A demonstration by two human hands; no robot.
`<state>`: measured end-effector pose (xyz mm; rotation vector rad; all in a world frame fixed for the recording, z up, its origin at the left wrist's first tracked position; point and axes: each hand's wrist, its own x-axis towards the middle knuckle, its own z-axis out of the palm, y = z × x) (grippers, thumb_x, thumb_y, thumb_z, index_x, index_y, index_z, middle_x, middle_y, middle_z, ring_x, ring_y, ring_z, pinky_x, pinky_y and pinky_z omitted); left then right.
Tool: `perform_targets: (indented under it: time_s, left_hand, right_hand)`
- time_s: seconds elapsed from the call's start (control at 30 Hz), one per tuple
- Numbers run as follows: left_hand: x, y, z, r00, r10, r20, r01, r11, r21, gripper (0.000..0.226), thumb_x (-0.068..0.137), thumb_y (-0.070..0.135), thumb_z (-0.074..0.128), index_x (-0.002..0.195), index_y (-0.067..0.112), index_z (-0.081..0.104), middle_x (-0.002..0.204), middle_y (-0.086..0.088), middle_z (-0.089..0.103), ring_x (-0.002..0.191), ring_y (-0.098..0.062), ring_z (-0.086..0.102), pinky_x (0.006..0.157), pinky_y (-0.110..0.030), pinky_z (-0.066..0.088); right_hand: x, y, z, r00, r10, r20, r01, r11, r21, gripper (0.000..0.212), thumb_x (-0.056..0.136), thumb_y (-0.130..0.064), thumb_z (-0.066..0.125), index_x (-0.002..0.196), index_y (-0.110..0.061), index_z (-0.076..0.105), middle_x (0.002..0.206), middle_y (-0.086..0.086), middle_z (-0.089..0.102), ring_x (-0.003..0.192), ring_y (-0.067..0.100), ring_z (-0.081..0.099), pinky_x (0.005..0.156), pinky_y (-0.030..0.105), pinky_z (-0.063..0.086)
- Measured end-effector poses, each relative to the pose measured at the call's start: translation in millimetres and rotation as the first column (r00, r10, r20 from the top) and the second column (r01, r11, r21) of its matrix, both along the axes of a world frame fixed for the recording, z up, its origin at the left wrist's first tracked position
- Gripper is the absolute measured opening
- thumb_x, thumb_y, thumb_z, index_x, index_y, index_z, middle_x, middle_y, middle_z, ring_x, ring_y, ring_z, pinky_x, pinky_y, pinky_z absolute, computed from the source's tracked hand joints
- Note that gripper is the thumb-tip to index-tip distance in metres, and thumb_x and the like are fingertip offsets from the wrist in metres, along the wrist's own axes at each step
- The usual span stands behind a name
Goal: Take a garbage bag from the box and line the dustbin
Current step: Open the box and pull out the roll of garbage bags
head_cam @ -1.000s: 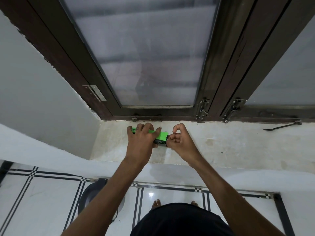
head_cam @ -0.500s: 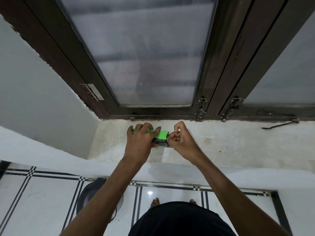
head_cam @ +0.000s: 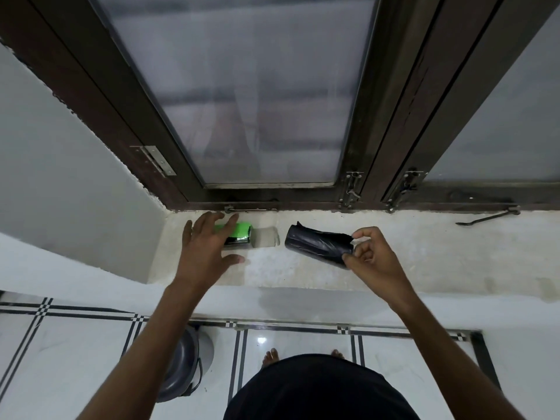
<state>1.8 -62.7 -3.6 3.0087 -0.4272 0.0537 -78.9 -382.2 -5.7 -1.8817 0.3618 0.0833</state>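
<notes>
A green garbage-bag box lies on the window sill, its open end facing right. My left hand hovers over the box with fingers spread, partly covering it and holding nothing. A black roll of garbage bags is out of the box, held above the sill to the right. My right hand pinches the roll's right end between thumb and fingers. The grey dustbin stands on the tiled floor below the sill, partly hidden behind my left forearm.
A dark-framed window with frosted glass rises behind the sill, with latches at its base. A metal stay hook lies on the sill at right. White wall closes the left side. My bare feet are on the floor.
My right hand has pulled the black roll out of the box and moved right with it. My left hand has let go of the box and opened.
</notes>
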Motion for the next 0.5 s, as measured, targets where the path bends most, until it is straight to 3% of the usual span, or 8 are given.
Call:
perform_targets:
  time_s: [0.07,0.13,0.23,0.3,0.37,0.5]
  left_hand:
    - [-10.7,-14.7,7.0,0.999,-0.007,0.039,0.01,0.997,-0.077,0.082,0.07,0.047,0.086,0.141,0.019,0.054,0.135,-0.015,0.057,0.128,-0.039,0.051,0.104,-0.056,0.043]
    - [-27.8,-32.4,12.0,0.995,-0.045,0.09,0.062,0.98,-0.189,0.054,0.083,0.039,0.077,0.13,0.017,0.063,0.123,-0.011,0.064,0.114,-0.032,0.058,0.094,-0.044,0.049]
    - [-52.6,-60.7,18.1,0.991,-0.12,-0.053,0.098,0.946,-0.308,0.02,0.094,0.034,0.063,0.111,0.026,0.072,0.101,0.006,0.07,0.085,-0.014,0.066,0.074,-0.031,0.054]
    - [-59.7,-75.0,12.5,0.966,-0.097,-0.24,-0.014,0.907,-0.421,0.018,0.097,0.034,0.058,0.107,0.03,0.073,0.094,0.015,0.072,0.076,-0.005,0.067,0.073,-0.028,0.054]
    - [-59.3,-85.2,6.3,0.902,-0.068,-0.426,-0.203,0.804,-0.559,0.018,0.098,0.03,0.057,0.103,0.03,0.074,0.092,0.017,0.073,0.08,-0.003,0.069,0.079,-0.029,0.055]
    - [-56.8,-107.9,11.6,0.708,-0.117,-0.697,-0.559,0.51,-0.654,0.022,0.102,0.027,0.052,0.092,0.029,0.072,0.1,-0.002,0.076,0.08,-0.008,0.07,0.094,-0.04,0.057]
  right_hand:
    - [4.2,2.2,3.6,0.996,0.037,0.086,-0.014,0.968,-0.251,0.039,0.083,-0.024,0.074,0.115,-0.03,0.052,0.091,-0.003,0.055,0.087,0.014,0.052,0.075,0.029,0.046]
    - [15.5,8.2,12.1,0.985,0.118,0.126,-0.05,0.893,-0.448,0.044,0.081,-0.036,0.074,0.121,-0.03,0.055,0.101,-0.007,0.054,0.1,0.014,0.047,0.082,0.031,0.045]
    - [38.2,16.5,14.7,0.947,0.321,-0.023,-0.26,0.72,-0.644,0.062,0.079,-0.053,0.07,0.133,-0.03,0.052,0.116,-0.005,0.057,0.111,0.02,0.047,0.091,0.036,0.043]
    - [48.6,18.5,9.0,0.906,0.388,-0.167,-0.396,0.643,-0.655,0.066,0.08,-0.056,0.068,0.136,-0.027,0.049,0.12,0.0,0.057,0.112,0.023,0.05,0.092,0.036,0.043]
    - [50.7,20.6,5.0,0.894,0.381,-0.237,-0.442,0.657,-0.611,0.062,0.078,-0.055,0.07,0.129,-0.024,0.054,0.112,0.002,0.057,0.105,0.022,0.052,0.087,0.034,0.045]
    - [36.8,27.1,2.9,0.945,0.259,-0.198,-0.326,0.739,-0.59,0.048,0.069,-0.054,0.072,0.103,-0.022,0.059,0.095,-0.002,0.056,0.087,0.021,0.059,0.073,0.034,0.052]
